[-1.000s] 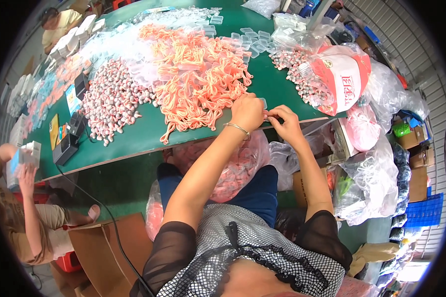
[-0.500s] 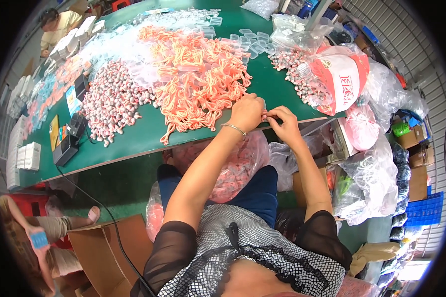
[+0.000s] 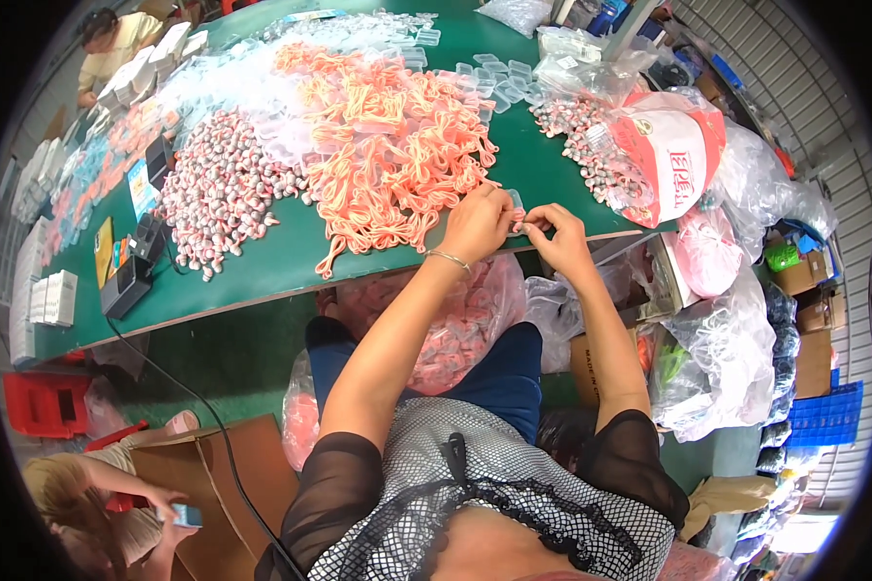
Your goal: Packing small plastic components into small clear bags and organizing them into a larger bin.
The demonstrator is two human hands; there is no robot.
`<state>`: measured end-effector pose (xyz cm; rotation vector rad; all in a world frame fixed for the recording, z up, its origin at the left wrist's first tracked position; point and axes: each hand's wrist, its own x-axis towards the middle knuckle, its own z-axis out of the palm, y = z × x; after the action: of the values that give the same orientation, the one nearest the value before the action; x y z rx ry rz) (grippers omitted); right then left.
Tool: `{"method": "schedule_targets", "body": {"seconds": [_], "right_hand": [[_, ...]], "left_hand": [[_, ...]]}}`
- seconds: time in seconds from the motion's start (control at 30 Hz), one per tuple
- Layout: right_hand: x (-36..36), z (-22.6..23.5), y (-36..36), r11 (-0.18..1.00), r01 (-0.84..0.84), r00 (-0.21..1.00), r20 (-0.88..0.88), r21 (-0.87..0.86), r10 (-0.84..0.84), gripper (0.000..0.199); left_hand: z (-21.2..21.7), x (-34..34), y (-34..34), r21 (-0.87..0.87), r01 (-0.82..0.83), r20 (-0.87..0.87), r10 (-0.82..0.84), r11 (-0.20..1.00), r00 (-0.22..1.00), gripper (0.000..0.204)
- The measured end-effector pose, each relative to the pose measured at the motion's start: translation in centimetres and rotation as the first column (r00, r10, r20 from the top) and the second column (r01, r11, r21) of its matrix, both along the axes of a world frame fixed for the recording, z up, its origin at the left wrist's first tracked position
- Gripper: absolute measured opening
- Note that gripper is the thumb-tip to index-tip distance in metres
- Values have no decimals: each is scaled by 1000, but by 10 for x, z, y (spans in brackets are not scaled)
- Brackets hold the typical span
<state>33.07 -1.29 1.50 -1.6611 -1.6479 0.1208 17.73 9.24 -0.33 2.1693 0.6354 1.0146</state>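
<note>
**Both hands meet over a small pink piece at the counter's edge**

At the far left, white boxes [image 3: 53, 298] stand on the green counter [image 3: 528, 145], near a black tray [image 3: 126, 290]. Below them, a co-worker [image 3: 92, 504] holds a light blue box [image 3: 186, 515]; any print on it is too small to make out. Next come a heap of pink-and-grey bundles [image 3: 225, 184] and a broad pile of orange cords [image 3: 388, 145], whose right edge lies just beside the left hand [image 3: 480, 221].

The pink piece [image 3: 517, 223] sits between the fingertips of both hands, close to the counter's near edge and partly hidden by the fingers. A clear case [image 3: 514, 199] shows just beyond the left fingers; whether it is held cannot be told. The left hand is turned knuckles up, fingers curled and tips closed on the pink piece, a bracelet [image 3: 449, 259] at its wrist. The right hand [image 3: 557, 237] comes in from the other side, thumb and forefinger pinching the same piece. Both forearms slant forward, converging.

To the right, under the counter, a brown carton [image 3: 584, 371] carries dark printed lettering. Above it on the counter lies a red-and-white bag [image 3: 664, 155] with large red characters, beside more bundles [image 3: 591, 155].
</note>
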Motion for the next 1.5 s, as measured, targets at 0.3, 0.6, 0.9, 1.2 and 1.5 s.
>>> {"method": "schedule_targets", "body": {"seconds": [0.3,0.6,0.9,1.2,1.5], "right_hand": [[13,12,18,999,1,989,-150,33,4,11],[10,13,14,991,-129,967,215,-46,136,12],[20,19,26,992,-88,996,20,-90,90,14],[31,7,53,976,-126,989,60,-180,138,20],[17,11,30,995,-97,995,-16,16,98,15]], "left_hand": [[8,-17,-6,77,43,-40,-40,996,998,19],[1,-23,-16,188,34,-45,-26,982,999,32],[-2,-23,-18,203,10,-28,-5,979,1000,32],[-1,-23,-18,191,22,7,-24,981,1000,25],[4,-25,-20,98,-38,30,35,994,999,63]]}}
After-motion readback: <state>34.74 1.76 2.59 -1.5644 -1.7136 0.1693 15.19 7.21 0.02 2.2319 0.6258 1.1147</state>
